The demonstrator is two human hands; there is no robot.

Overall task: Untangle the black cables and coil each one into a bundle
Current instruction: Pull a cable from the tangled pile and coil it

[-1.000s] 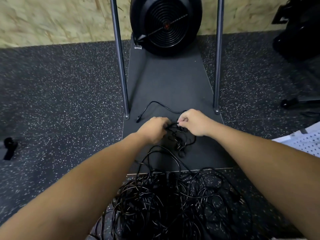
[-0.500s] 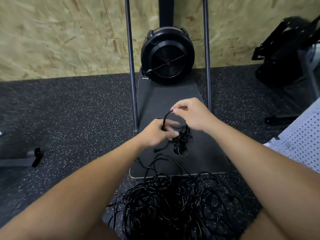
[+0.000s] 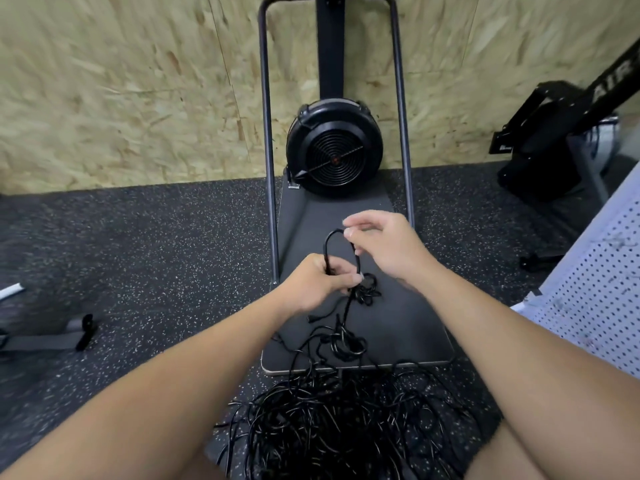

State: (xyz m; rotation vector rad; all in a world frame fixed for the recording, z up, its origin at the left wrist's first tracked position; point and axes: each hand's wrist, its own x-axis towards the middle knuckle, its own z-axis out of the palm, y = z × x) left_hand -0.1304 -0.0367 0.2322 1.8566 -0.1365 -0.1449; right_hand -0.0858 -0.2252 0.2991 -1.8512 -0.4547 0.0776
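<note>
A big tangle of black cables (image 3: pixel 332 427) lies on the speckled floor in front of me, spilling onto the dark platform (image 3: pixel 408 327). My left hand (image 3: pixel 318 285) grips a small bunch of one cable, with a knotted clump (image 3: pixel 367 294) hanging just right of its fingers. A loop of that cable (image 3: pixel 330 242) arches up from the left hand to my right hand (image 3: pixel 384 247), which pinches the loop's top between thumb and fingertip. Below the hands a strand and a free plug end (image 3: pixel 311 319) trail down into the pile.
The platform belongs to a machine with a black fan housing (image 3: pixel 334 148) and two upright metal posts (image 3: pixel 268 168) against a chipboard wall. Dark gym equipment (image 3: pixel 554 143) stands at the right, a white perforated panel (image 3: pixel 595 289) at the right edge, a grey strap (image 3: pixel 52 337) at the left.
Both hands have lifted the cable off the platform. The right hand rose and drew a loop up from the left hand. The view tilted up, showing more wall.
</note>
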